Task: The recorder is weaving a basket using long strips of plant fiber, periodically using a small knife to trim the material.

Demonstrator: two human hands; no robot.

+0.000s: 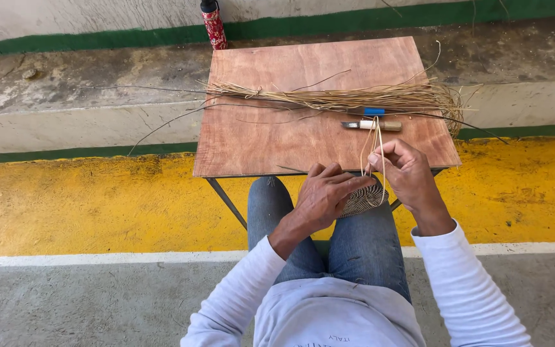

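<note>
Now your left hand [326, 193] clasped the weave [362, 200] at your lap; your right hand [403, 172] pinched its strand [376, 138], running toward twelve o'clock.

Reddish-brown table [258, 138], pale tan straw bundle [354, 96], blue-banded knife [372, 124], yellow-painted floor stripe [78, 205], red patterned bottle [214, 27].

— What sits where on the table [258, 138]?

— A bundle of fibres [348, 97] lies across its far half; a knife [372, 125] rests just before the bundle, toward the right.

— And nearer the person?

— The left hand [325, 193] and right hand [403, 170] meet over the lap, a woven piece [362, 200] between them, strands [375, 144] rising toward the table. A bottle [213, 24] stands behind the table's far left corner.
</note>
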